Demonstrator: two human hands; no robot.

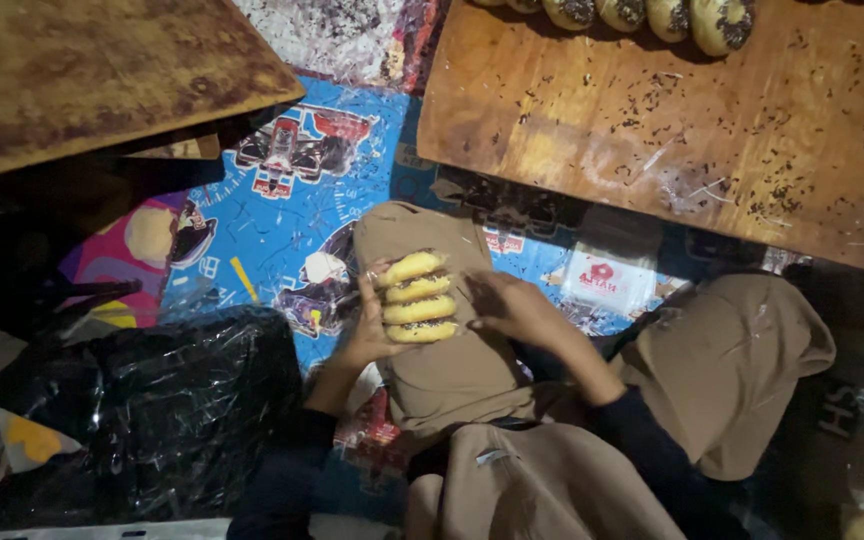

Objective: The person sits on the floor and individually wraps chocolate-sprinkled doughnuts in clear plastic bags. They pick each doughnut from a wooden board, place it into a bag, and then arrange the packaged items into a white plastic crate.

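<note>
Centrally, both hands (pixel 442 320) gripping bagged pastries (pixel 418 297), wooden board (pixel 672 130) edge near

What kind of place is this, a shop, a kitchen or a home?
Probably a home floor used for packing baked goods, not a shop. The person sits on a colourful printed mat, both hands on a clear pack of four filled buns, beside a low wooden board with chocolate-sprinkled buns.

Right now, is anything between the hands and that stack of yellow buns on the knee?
Nothing visible does. The left hand already grips the left side of the stack of four yellow buns, which seems wrapped in clear plastic, and the right hand touches its right side. The stack rests on the tan-clothed knee.
</note>
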